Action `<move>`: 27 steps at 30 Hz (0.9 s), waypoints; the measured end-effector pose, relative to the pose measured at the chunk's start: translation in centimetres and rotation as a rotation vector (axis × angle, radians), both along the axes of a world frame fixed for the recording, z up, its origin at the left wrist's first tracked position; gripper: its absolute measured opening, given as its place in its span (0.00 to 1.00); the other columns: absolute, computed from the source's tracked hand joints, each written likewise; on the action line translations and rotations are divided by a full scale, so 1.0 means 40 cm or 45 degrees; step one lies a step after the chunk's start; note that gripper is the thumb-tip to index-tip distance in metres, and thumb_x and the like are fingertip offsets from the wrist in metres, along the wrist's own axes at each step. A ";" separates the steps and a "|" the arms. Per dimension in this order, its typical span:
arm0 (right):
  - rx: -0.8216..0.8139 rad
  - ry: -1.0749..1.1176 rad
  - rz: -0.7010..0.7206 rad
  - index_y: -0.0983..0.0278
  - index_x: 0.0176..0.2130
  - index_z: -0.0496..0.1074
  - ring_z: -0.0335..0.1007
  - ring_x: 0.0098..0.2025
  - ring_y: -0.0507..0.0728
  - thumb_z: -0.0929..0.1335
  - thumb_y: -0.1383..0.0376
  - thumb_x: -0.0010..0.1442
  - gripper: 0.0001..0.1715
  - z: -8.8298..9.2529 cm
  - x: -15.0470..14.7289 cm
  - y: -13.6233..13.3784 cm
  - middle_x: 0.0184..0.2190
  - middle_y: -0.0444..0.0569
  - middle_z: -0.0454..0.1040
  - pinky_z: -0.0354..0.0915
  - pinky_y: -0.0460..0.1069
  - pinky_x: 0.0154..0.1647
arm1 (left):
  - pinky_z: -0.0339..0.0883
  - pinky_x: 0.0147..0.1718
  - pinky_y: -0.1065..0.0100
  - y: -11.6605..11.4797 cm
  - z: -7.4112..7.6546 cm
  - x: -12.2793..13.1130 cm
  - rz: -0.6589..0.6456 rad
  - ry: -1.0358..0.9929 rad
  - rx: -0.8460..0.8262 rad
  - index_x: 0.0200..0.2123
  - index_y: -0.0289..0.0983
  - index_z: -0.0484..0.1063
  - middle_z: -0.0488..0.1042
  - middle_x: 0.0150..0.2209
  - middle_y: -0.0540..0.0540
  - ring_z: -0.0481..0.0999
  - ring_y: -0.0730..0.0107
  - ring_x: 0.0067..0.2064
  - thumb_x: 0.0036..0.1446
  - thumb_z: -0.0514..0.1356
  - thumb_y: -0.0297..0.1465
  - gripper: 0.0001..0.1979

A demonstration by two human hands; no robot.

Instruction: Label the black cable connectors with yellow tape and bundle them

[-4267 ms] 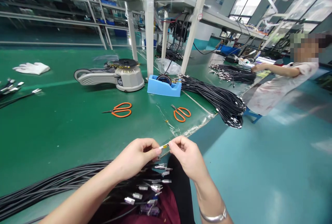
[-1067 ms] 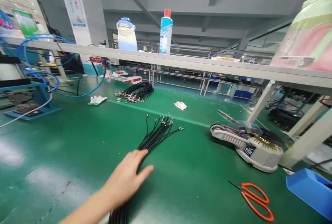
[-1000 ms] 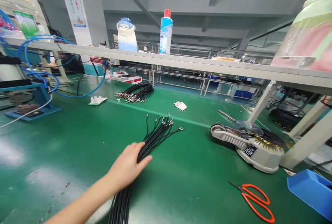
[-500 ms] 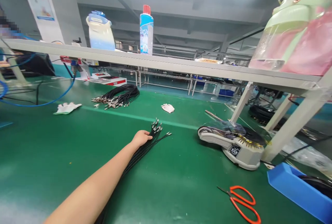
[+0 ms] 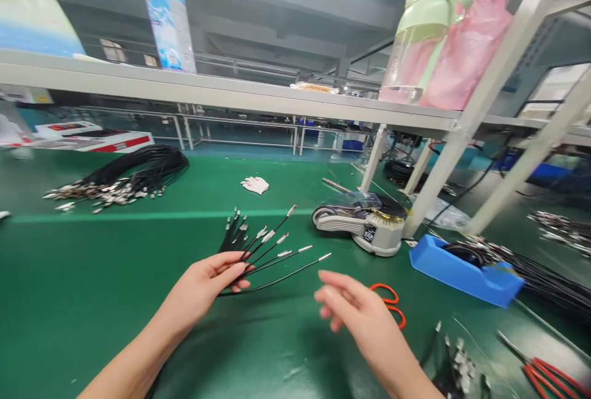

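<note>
Cable bundle (image 5: 138,168): black, metal-ended; near the far edge of the tabletop (image 5: 92,276), toward the left. Lies in a bend with its ends gathered on one side, probably to keep them aligned.

Left hand (image 5: 203,282): gripping several black cables (image 5: 268,237) above the middle of the tabletop. Pinched short of the metal ends, which spread rightward like a fan; this hold seems chosen to leave each end exposed and separable. Pose: forearm rising from the lower left, thumb uppermost, fingers wrapped below. A darker cluster of ends (image 5: 233,236) just behind; whether gripped too, cannot tell.

Glove (image 5: 255,185): white, lying flat toward the far edge, apparently put aside.

Right hand (image 5: 355,306): nothing held; fingers loosely bent, pointing left toward the cable tips, apart from them. Pose: forearm from the lower right, hand raised over the tabletop.

Tape dispenser (image 5: 376,226): grey, round-bodied, beyond the right hand, likely placed for easy reach.

Scissors (image 5: 392,308): orange handles, partly hidden behind the right hand.

Loose cable ends (image 5: 462,365): lower right, beside the right forearm.

Blue holder (image 5: 462,279): toward the tabletop's right side, black roll inside.

Second scissors (image 5: 549,368): lower right corner of view, blades pointing up-left.
</note>
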State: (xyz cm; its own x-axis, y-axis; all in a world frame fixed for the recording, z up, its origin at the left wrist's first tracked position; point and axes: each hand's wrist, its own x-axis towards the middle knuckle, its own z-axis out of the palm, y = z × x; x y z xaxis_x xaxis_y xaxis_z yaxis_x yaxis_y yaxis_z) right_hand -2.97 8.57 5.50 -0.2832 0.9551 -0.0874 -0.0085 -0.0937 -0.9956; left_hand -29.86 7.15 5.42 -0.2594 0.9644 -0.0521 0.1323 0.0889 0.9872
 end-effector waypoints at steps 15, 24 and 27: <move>0.045 0.558 -0.162 0.68 0.30 0.77 0.75 0.31 0.55 0.76 0.59 0.46 0.15 -0.039 -0.070 0.046 0.30 0.52 0.79 0.71 0.50 0.34 | 0.72 0.34 0.62 -0.032 -0.003 0.077 0.059 0.278 0.008 0.36 0.38 0.77 0.80 0.28 0.47 0.79 0.58 0.31 0.38 0.66 0.49 0.25; 0.120 0.476 -0.235 0.68 0.31 0.79 0.74 0.28 0.54 0.75 0.60 0.48 0.12 -0.046 -0.081 0.041 0.25 0.49 0.78 0.69 0.48 0.29 | 0.71 0.35 0.64 -0.031 -0.013 0.075 0.035 0.257 -0.011 0.37 0.38 0.76 0.79 0.29 0.47 0.78 0.60 0.31 0.39 0.66 0.48 0.25; 0.142 0.526 -0.281 0.68 0.35 0.79 0.75 0.30 0.55 0.73 0.57 0.52 0.15 -0.058 -0.076 0.053 0.30 0.51 0.79 0.70 0.48 0.29 | 0.71 0.34 0.65 -0.029 -0.015 0.078 0.074 0.206 0.016 0.39 0.38 0.75 0.78 0.28 0.49 0.78 0.62 0.30 0.38 0.67 0.47 0.26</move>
